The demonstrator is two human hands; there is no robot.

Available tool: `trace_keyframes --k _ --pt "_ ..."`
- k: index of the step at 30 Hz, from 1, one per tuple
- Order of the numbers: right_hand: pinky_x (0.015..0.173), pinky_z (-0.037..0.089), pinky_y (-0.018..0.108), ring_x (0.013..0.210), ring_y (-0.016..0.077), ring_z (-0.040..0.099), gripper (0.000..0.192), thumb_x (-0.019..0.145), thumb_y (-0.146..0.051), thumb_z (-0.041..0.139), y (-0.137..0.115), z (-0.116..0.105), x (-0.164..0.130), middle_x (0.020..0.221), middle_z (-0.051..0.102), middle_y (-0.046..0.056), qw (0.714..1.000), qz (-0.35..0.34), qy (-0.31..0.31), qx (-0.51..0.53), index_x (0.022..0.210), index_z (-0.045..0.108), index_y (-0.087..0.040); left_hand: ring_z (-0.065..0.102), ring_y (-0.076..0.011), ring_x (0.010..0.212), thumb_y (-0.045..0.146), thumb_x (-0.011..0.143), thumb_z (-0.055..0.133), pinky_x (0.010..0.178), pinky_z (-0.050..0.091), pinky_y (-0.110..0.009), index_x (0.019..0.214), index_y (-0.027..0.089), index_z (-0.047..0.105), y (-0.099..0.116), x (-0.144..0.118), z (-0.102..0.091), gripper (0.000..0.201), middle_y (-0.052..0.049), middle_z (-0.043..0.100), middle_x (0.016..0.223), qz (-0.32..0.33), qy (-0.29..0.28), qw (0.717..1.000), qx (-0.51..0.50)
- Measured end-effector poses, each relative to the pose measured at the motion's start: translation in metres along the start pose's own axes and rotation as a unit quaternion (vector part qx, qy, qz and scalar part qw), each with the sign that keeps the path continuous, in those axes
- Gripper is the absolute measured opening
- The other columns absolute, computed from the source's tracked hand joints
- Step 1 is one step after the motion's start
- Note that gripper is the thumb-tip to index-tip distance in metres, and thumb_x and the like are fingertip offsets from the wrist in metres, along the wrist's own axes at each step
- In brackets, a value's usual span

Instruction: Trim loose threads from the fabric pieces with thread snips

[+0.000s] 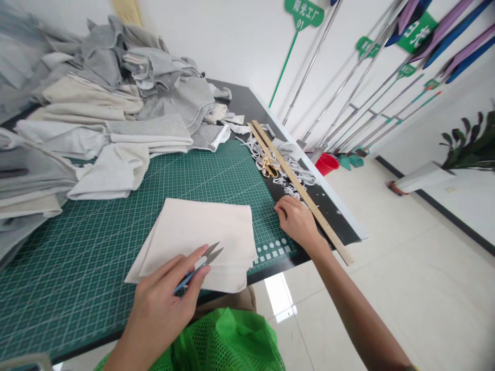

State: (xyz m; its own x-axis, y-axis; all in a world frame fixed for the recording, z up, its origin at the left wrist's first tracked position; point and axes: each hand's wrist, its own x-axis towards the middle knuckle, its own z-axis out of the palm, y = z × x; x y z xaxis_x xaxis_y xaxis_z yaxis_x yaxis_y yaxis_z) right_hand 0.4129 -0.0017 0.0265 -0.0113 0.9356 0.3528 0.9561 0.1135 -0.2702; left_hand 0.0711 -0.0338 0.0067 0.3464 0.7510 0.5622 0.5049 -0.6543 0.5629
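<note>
Green gridded cutting mat [96, 242] on the tabletop: left hand [162, 304] grips blue thread snips [197, 268] over folded cream cloth [201, 237], right hand [296, 219] rests loosely curled, empty, beside it.

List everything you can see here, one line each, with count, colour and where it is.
cutting mat: one, green with a white grid, covering the dark table
cream cloth: one folded piece, on the mat near the front edge
snips: one, blue handle, in the left hand over the cloth
fabric pile: many pieces, grey and cream, back left of the table
ruler: one, wooden, along the right table edge
scissors: one, gold, among white scraps beside the ruler
mesh bag: one, green, below the table's front edge
left hand: holds the snips
right hand: resting on the table by the ruler
</note>
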Motion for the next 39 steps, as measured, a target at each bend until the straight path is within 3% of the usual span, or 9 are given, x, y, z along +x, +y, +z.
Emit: trace_keyframes --k 6,14,17,24,27,30,33,37,39 --pt "0.078 0.052 0.040 0.084 0.0275 0.065 0.018 0.094 -0.022 0.052 0.034 -0.029 0.003 0.090 0.070 0.013 0.993 0.054 0.076 -0.079 0.087 0.067 -0.017 0.073 -0.0123 0.090 0.027 0.097 0.063 0.082 0.058 -0.024 0.132 0.026 0.062 -0.001 0.000 0.002 0.035 0.000 0.075 0.105 -0.018 -0.012 1.000 -0.004" --pt "0.082 0.052 0.035 0.096 0.0279 0.069 0.029 0.090 -0.012 0.048 0.057 -0.027 0.017 0.095 0.077 0.013 0.988 0.046 0.021 -0.149 0.092 0.076 -0.016 0.073 -0.0123 0.089 0.027 0.096 0.064 0.082 0.057 -0.024 0.133 0.026 0.061 -0.004 -0.003 0.003 0.036 0.000 0.075 0.105 -0.024 0.002 1.000 -0.009" --pt "0.075 0.051 0.034 0.091 0.0281 0.072 0.033 0.088 -0.012 0.048 0.055 -0.027 0.020 0.096 0.079 0.013 0.982 0.067 0.036 -0.171 0.097 0.079 -0.018 0.073 -0.0132 0.086 0.026 0.097 0.063 0.079 0.058 -0.025 0.132 0.025 0.062 -0.003 -0.002 0.002 0.035 -0.002 0.075 0.103 -0.022 0.009 1.000 -0.015" --pt "0.067 0.054 0.034 0.070 0.0272 0.075 0.031 0.094 -0.031 0.053 0.045 -0.037 0.019 0.078 0.080 0.008 0.980 0.093 0.065 -0.164 0.106 0.079 -0.020 0.073 -0.0130 0.084 0.025 0.096 0.065 0.075 0.057 -0.024 0.132 0.024 0.063 -0.002 -0.004 0.001 0.036 -0.003 0.075 0.105 -0.043 0.042 0.998 -0.008" --pt "0.080 0.058 0.036 0.087 0.0266 0.077 0.036 0.092 -0.022 0.049 0.041 -0.040 0.015 0.103 0.081 0.009 0.987 0.058 0.067 -0.133 0.116 0.076 -0.019 0.073 -0.0131 0.088 0.024 0.095 0.065 0.079 0.057 -0.023 0.132 0.024 0.064 -0.002 -0.005 0.001 0.036 -0.003 0.076 0.108 -0.054 0.059 0.997 -0.017" --pt "0.094 0.058 0.039 0.107 0.0264 0.074 0.034 0.087 -0.015 0.049 0.035 -0.041 0.012 0.118 0.077 0.008 0.992 0.021 0.075 -0.101 0.103 0.078 -0.020 0.073 -0.0143 0.095 0.024 0.096 0.064 0.083 0.057 -0.023 0.132 0.023 0.063 -0.001 -0.005 0.001 0.037 -0.003 0.075 0.112 -0.064 0.062 0.996 -0.026" --pt "0.097 0.058 0.043 0.104 0.0279 0.075 0.023 0.085 -0.018 0.055 0.028 -0.041 0.010 0.111 0.079 0.007 0.992 0.010 0.089 -0.084 0.082 0.078 -0.021 0.073 -0.0149 0.098 0.024 0.097 0.062 0.084 0.057 -0.023 0.133 0.022 0.063 -0.001 -0.004 -0.001 0.036 -0.004 0.076 0.114 -0.070 0.061 0.995 -0.029" --pt "0.096 0.058 0.050 0.105 0.0320 0.074 0.017 0.087 -0.033 0.067 0.015 -0.042 0.005 0.113 0.079 0.011 0.989 0.021 0.125 -0.072 0.090 0.078 -0.020 0.073 -0.0160 0.101 0.024 0.098 0.060 0.084 0.058 -0.024 0.135 0.022 0.062 -0.001 -0.005 -0.002 0.037 -0.005 0.075 0.117 -0.069 0.056 0.995 -0.038" --pt "0.091 0.060 0.048 0.097 0.0304 0.076 0.020 0.088 -0.036 0.069 0.006 -0.042 0.002 0.106 0.080 0.010 0.989 0.021 0.137 -0.059 0.079 0.075 -0.020 0.073 -0.0167 0.102 0.024 0.098 0.060 0.084 0.059 -0.025 0.136 0.021 0.061 -0.002 -0.006 -0.003 0.038 -0.006 0.075 0.119 -0.068 0.055 0.995 -0.040"
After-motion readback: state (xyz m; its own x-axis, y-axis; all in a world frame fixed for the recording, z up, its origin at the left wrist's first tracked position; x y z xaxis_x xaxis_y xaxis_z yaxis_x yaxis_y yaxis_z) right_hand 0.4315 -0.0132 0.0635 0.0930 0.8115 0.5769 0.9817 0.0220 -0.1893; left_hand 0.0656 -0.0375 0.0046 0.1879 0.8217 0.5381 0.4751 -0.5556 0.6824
